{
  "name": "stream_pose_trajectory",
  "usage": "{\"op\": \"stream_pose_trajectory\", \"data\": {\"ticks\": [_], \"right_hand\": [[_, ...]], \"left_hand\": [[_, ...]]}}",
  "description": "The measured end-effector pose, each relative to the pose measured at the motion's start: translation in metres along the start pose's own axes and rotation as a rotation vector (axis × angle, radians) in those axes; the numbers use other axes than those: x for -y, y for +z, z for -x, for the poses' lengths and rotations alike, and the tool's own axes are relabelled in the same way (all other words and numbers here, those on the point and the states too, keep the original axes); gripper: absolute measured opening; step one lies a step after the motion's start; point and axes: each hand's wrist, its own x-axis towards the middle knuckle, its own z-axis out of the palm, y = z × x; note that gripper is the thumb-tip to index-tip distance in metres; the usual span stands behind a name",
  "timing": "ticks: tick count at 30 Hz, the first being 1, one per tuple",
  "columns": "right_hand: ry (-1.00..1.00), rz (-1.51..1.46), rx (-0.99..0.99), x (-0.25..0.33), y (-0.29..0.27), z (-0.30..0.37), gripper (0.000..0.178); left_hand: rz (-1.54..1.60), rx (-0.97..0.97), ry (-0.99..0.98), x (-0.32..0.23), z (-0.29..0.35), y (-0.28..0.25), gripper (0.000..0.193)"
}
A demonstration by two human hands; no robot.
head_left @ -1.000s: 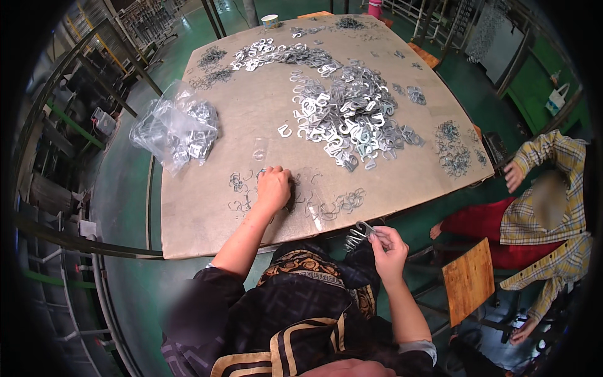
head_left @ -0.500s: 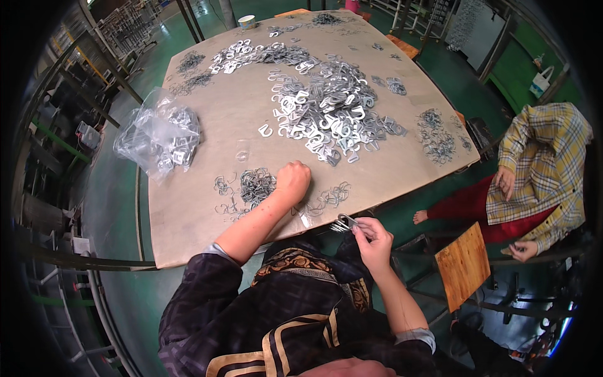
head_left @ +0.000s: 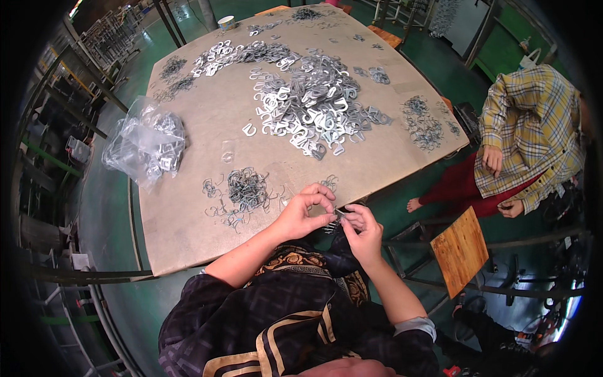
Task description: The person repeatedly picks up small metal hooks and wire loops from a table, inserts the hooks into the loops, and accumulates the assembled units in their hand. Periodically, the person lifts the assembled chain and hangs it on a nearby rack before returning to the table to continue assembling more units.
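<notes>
My left hand (head_left: 304,217) and my right hand (head_left: 364,234) meet over the table's near edge, fingertips almost touching. In the right fingers are several metal hooks (head_left: 330,227), their ends showing below the fingertips. The left thumb and fingers are closed in a pinch beside the hooks. What they pinch is too small to make out. Left of my left hand lies a heap of thin bent wire clips (head_left: 246,190), with loose ones scattered around it. Farther off is a large pile of flat silver metal hooks (head_left: 311,103).
A clear plastic bag of metal parts (head_left: 147,141) lies on the brown table (head_left: 204,138) at the left. More wire clips (head_left: 422,122) lie at the right edge. Beyond it sits a person in a checked shirt (head_left: 534,125). A wooden stool (head_left: 460,251) stands at my right.
My left hand has left the wire clip heap and come right, to the hooks in my right hand. The right hand has shifted slightly left. The whole view has shifted a little.
</notes>
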Motion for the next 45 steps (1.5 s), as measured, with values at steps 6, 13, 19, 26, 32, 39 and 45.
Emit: {"op": "stream_pose_trajectory", "data": {"ticks": [6, 13, 19, 26, 32, 39, 45], "right_hand": [[-0.036, 0.029, 0.015, 0.007, 0.000, 0.002, 0.028], [-0.035, 0.034, 0.022, 0.002, 0.002, 0.003, 0.029], [-0.068, 0.019, 0.073, -0.002, 0.002, 0.004, 0.030], [-0.044, 0.094, -0.012, -0.024, -0.017, -0.045, 0.029], [-0.099, 0.757, -0.077, -0.092, 0.012, -0.146, 0.040], [0.060, 0.504, -0.140, -0.098, 0.043, -0.178, 0.031], [0.186, -0.260, 0.148, -0.042, 0.016, -0.117, 0.018]], "left_hand": [[0.163, 0.057, -0.060, 0.009, 0.003, 0.011, 0.010], [0.270, 0.096, -0.089, 0.015, 0.005, 0.012, 0.008], [0.348, 0.081, -0.140, 0.024, 0.007, 0.014, 0.008], [0.112, 0.070, -0.008, -0.004, 0.019, 0.013, 0.008], [-0.048, 0.075, 0.081, -0.004, 0.027, 0.021, 0.013], [-0.098, 0.087, 0.064, 0.000, 0.039, 0.025, 0.012], [-0.076, -0.048, -0.007, 0.004, 0.034, 0.024, 0.013]]}}
